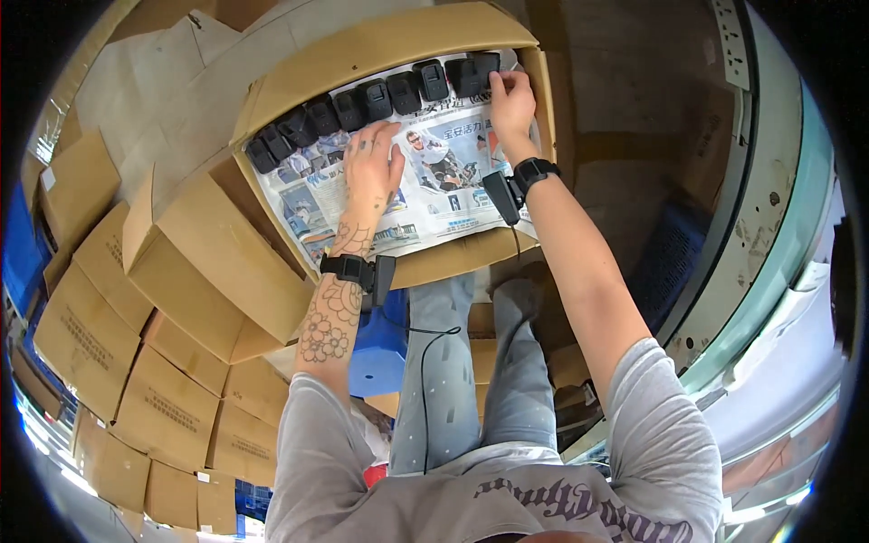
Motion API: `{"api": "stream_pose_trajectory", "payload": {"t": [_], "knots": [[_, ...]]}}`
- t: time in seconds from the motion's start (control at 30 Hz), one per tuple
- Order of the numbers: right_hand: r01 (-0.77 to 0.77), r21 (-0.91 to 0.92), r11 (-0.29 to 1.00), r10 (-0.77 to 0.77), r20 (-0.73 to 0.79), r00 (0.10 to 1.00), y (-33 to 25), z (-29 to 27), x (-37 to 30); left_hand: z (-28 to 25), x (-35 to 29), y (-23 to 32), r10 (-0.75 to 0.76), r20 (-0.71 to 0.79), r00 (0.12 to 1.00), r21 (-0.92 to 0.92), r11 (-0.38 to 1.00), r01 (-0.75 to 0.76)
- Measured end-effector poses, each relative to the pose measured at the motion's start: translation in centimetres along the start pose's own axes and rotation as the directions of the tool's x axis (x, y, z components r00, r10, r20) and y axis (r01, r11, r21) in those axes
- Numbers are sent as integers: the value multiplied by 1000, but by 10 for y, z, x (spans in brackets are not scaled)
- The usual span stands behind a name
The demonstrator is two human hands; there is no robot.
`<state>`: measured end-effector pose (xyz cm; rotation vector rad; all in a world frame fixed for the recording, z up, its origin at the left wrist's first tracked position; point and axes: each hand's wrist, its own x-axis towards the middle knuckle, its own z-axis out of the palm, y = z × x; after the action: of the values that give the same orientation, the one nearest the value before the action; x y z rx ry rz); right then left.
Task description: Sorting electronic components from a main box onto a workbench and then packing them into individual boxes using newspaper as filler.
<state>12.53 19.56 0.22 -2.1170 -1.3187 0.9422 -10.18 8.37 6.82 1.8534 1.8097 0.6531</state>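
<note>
A cardboard box [398, 43] lies in front of me, lined with a printed newspaper sheet [444, 204]. Along its far side runs a row of several small black plastic blocks [403, 93], standing side by side on the paper; their exact kind is unclear. At the right end of that row, my right hand [513, 104] has its fingers closed at the last black block [486, 69], near the box's right wall. My left hand [370, 165] rests flat on the newspaper with its fingers stretched out, just nearer to me than the middle blocks, and holds nothing.
Brown cartons [163, 398] are stacked at the left, and an open carton [217, 262] adjoins the box. A blue plastic stool [378, 357] shows beside my legs. Right of the box runs a bench edge [769, 190] with a socket strip [731, 41]. Wrist devices trail a cable [425, 380].
</note>
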Motion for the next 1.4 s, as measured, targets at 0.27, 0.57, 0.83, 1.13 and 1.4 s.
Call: {"api": "stream_pose_trajectory", "payload": {"t": [0.27, 0.57, 0.83, 1.13, 1.4], "knots": [[23, -134, 991, -24, -6, 1000, -1, 4, -2, 7, -9, 10, -44, 87, 995, 7, 999, 44], [301, -194, 934, -300, 38, 953, -17, -38, -31, 12, 6, 4, -49, 66, 997, 32, 998, 47], [-135, 430, 893, -6, 311, 951, -44, -190, -240, -33, -7, 47, -89, 332, 939, -11, 995, 98], [-51, 165, 985, 47, 29, 998, -70, -487, -426, -108, -122, 201, -30, 755, 655, -261, 903, 343], [-188, 23, 982, 180, -423, 888, 17, -617, -562, -144, -105, 388, 390, 748, 537, -395, 912, -111]]}}
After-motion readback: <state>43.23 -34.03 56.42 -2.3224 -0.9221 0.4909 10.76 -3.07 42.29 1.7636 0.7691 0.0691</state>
